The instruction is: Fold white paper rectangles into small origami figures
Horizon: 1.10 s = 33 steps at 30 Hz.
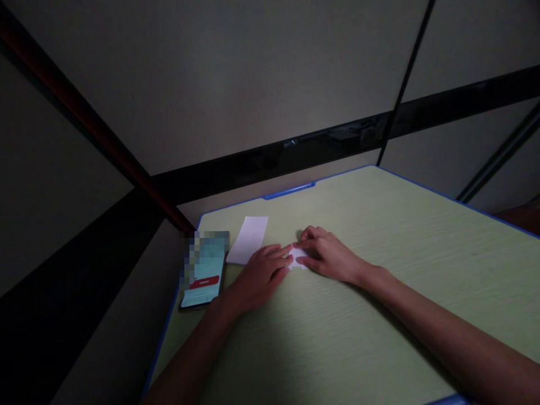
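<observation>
A small piece of folded white paper (298, 257) lies on the table between my two hands, partly covered by fingertips. My left hand (266, 274) comes at it from the left, its fingers reaching forward and its thumb and fingertips closed on the paper's left edge. From the other side, my right hand (327, 253) pinches the paper's right part between thumb and index finger, with the remaining fingers curled. Just beyond my left hand is a longer white paper strip (250, 239), lying flat.
A phone (206, 270) with a lit screen, partly blurred, rests at the table's left edge beside my left forearm. The pale table (400, 236) has a blue rim and a blue handle (291, 190) at the back. Behind it stand grey panels with a black band (329, 140).
</observation>
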Each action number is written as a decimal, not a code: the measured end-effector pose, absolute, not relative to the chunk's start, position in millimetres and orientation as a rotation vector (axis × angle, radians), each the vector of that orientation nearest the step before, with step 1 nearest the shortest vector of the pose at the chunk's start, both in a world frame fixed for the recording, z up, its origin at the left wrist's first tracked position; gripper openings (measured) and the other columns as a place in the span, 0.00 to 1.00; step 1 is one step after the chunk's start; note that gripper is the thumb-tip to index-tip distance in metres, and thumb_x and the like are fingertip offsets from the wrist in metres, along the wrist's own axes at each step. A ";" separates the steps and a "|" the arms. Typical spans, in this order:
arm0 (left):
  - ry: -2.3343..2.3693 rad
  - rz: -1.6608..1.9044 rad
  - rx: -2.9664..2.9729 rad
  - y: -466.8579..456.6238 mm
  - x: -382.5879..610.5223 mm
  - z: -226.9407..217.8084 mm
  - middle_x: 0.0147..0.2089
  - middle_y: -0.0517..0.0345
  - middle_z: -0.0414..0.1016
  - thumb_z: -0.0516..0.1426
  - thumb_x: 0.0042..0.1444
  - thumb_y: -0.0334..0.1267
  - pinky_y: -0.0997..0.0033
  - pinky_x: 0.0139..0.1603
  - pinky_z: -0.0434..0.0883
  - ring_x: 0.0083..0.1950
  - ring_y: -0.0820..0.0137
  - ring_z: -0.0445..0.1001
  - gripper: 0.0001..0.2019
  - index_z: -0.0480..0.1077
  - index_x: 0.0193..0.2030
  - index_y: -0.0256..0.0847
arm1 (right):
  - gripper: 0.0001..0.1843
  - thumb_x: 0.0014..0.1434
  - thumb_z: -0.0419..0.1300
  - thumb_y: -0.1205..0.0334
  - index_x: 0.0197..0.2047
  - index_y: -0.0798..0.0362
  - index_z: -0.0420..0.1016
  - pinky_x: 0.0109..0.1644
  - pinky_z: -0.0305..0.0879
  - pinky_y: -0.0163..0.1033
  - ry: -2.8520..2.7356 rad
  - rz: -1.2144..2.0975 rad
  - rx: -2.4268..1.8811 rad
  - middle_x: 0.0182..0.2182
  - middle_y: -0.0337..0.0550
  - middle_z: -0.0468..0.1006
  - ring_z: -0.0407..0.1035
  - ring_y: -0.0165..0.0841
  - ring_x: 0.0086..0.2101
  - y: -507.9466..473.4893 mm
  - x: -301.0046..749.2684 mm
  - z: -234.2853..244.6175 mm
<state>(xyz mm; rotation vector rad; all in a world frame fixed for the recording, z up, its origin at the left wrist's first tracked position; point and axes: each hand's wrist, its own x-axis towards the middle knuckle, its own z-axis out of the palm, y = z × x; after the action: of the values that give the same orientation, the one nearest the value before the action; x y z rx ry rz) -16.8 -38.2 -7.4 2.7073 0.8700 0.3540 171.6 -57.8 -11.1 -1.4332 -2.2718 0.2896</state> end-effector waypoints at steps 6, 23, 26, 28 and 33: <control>0.870 0.279 2.797 -43.4 -18.3 -5.3 0.57 0.54 0.59 0.46 0.54 0.38 0.61 0.57 0.53 0.57 0.68 0.53 0.18 0.60 0.52 0.40 | 0.14 0.52 0.52 0.63 0.43 0.54 0.69 0.42 0.56 0.42 -2.286 0.315 -1.337 0.36 0.48 0.65 0.59 0.35 0.38 -58.0 170.9 -13.0; 0.884 0.329 2.887 -55.3 -11.8 -4.2 0.50 0.51 0.63 0.47 0.52 0.46 0.58 0.57 0.49 0.54 0.65 0.56 0.22 0.59 0.51 0.36 | 0.16 0.48 0.54 0.69 0.42 0.57 0.70 0.45 0.57 0.42 -2.167 0.378 -1.271 0.39 0.49 0.67 0.59 0.36 0.40 -53.6 169.1 -19.9; 0.901 0.321 2.879 -57.7 -10.2 -5.3 0.52 0.51 0.61 0.46 0.52 0.48 0.56 0.58 0.46 0.57 0.64 0.52 0.24 0.57 0.53 0.37 | 0.14 0.50 0.52 0.68 0.41 0.54 0.71 0.44 0.56 0.43 -2.202 0.355 -1.293 0.39 0.49 0.67 0.59 0.36 0.40 -54.5 168.6 -19.6; 0.921 0.317 2.868 -58.8 -9.5 -6.4 0.53 0.50 0.60 0.46 0.52 0.48 0.54 0.58 0.45 0.58 0.63 0.51 0.24 0.57 0.53 0.37 | 0.13 0.52 0.50 0.65 0.40 0.52 0.72 0.44 0.56 0.44 -2.219 0.356 -1.310 0.39 0.48 0.66 0.60 0.36 0.40 -54.8 168.3 -19.0; 0.884 0.322 2.830 -53.9 -12.2 -9.5 0.55 0.47 0.58 0.46 0.53 0.47 0.57 0.57 0.48 0.58 0.64 0.51 0.22 0.60 0.51 0.37 | 0.14 0.52 0.52 0.58 0.40 0.52 0.73 0.43 0.57 0.43 -2.179 0.367 -1.361 0.40 0.49 0.66 0.61 0.36 0.40 -54.6 169.4 -19.0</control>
<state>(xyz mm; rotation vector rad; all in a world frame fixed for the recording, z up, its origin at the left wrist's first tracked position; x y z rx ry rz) -12.2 -53.9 -9.5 2.8300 0.8842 0.3216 169.4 -54.6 -19.0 -1.3606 -2.1792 0.3671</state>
